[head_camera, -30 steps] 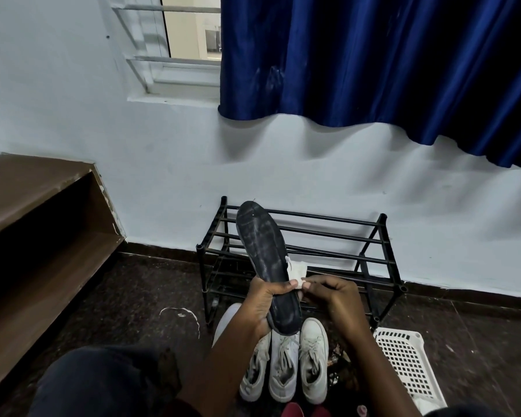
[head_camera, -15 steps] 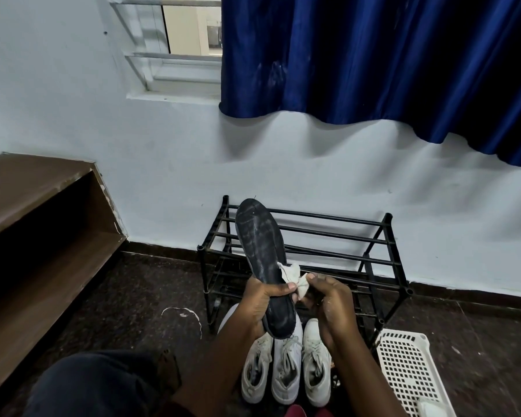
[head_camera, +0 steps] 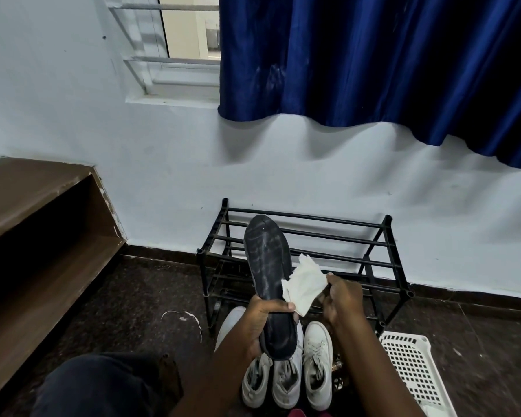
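Right hand [head_camera: 340, 299] shifted rightward, fingers pinching crumpled white tissue [head_camera: 304, 284], now spread wider against black scuffed-sole shoe [head_camera: 268, 266]; left hand [head_camera: 262, 320] fingers wrapped round shoe's heel end.

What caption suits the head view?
Left hand grips a dark shoe, sole outward; right hand pinches a white tissue against it, before a black shoe rack.

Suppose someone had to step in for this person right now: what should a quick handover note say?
Left hand grips the dark shoe near its lower end, sole toward the camera.
Right hand pinches a white tissue at the sole's edge.
White sneakers stand on the floor below, before the black rack.
Done: the sole shows wipe streaks.
Left: probably finish wiping the sole.
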The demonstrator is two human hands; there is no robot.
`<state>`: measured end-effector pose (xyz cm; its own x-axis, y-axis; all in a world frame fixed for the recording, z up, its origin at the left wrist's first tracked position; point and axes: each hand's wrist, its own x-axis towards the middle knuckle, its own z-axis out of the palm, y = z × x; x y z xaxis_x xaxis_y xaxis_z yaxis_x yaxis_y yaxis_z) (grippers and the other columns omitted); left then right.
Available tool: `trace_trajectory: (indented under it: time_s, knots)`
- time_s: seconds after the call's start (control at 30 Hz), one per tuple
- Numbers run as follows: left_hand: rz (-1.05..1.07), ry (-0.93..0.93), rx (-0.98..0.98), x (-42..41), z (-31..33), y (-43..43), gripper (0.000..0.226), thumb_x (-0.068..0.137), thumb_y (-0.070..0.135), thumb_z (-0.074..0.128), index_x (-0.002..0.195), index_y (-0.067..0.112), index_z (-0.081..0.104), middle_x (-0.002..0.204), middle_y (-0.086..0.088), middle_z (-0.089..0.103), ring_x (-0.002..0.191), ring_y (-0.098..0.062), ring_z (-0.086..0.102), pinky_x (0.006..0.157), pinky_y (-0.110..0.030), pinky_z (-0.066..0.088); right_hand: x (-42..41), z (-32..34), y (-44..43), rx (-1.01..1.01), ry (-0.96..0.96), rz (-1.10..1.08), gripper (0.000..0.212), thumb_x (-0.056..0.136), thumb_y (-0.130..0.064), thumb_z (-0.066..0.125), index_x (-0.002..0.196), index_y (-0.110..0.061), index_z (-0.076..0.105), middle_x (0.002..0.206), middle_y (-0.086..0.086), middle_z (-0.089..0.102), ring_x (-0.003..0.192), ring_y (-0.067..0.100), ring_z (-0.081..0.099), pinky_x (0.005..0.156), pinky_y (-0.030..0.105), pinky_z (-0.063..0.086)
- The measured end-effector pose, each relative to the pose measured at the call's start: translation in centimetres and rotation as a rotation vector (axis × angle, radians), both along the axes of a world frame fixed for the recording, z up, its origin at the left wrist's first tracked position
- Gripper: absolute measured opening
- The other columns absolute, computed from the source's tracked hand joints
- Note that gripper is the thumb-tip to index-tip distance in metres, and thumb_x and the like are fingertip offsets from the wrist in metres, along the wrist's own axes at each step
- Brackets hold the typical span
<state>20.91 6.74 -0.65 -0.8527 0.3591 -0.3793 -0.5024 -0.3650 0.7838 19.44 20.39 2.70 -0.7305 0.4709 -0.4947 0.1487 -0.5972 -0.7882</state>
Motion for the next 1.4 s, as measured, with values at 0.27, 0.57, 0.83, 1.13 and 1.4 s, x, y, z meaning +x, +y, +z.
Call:
trace_trajectory:
  time_s: [0.27,0.57,0.83,1.13,1.4]
  knots:
    - [0.120,-0.150,0.218,-0.8,-0.1,-1.3,0.026,0.082,0.017,0.053,0.084,-0.003,0.070,0.072,-0.016,0.066,0.055,-0.027,0.062,0.056,-0.031,0.053,0.8,0.2,0.1,0.044,0.053,0.218,0.022,0.091,0.007,0.046,0.073,-0.005,0.049,0.068,0.011,0.052,0.053,0.020,0.053,0.039,0.023,0.050]
    - [0.130,0.142,-0.057,-2.2,2.2,-0.7,0.037,0.075,-0.007,0.066,0.111,-0.002,0.061,0.102,-0.020,0.070,0.095,-0.037,0.066,0.087,-0.046,0.053,1.5,1.5,0.5,-0.078,0.217,0.554,0.035,0.072,0.021,0.056,0.101,0.001,0.056,0.084,0.021,0.068,0.071,0.027,0.068,0.059,0.033,0.057]
    - [0.152,0.232,-0.096,-2.3,2.7,-0.9,0.049,0.063,-0.028,0.061,0.104,0.000,0.060,0.091,-0.015,0.070,0.077,-0.026,0.069,0.063,-0.031,0.056,1.9,1.2,1.2,0.906,0.206,0.574,0.018,0.067,0.004,0.077,0.076,-0.011,0.070,0.090,0.003,0.062,0.070,0.004,0.058,0.061,0.006,0.041]
    - [0.188,0.069,0.099,-2.9,1.9,-1.7,0.044,0.076,0.009,0.070,0.114,-0.008,0.056,0.082,-0.011,0.063,0.068,-0.018,0.065,0.060,-0.028,0.054,2.5,2.0,1.2,0.592,0.362,0.540,0.010,0.084,-0.004,0.063,0.075,-0.007,0.058,0.078,0.005,0.065,0.065,0.020,0.059,0.054,0.026,0.044]
    - [0.002,-0.146,0.530,-1.4,1.4,-2.2,0.061,0.085,0.060,0.046,0.103,0.006,0.067,0.092,-0.014,0.066,0.076,-0.030,0.066,0.069,-0.040,0.055,1.7,3.3,-0.4,0.564,0.194,0.304,0.002,0.085,-0.010,0.065,0.083,-0.010,0.066,0.075,0.008,0.068,0.060,0.013,0.063,0.053,0.026,0.049]
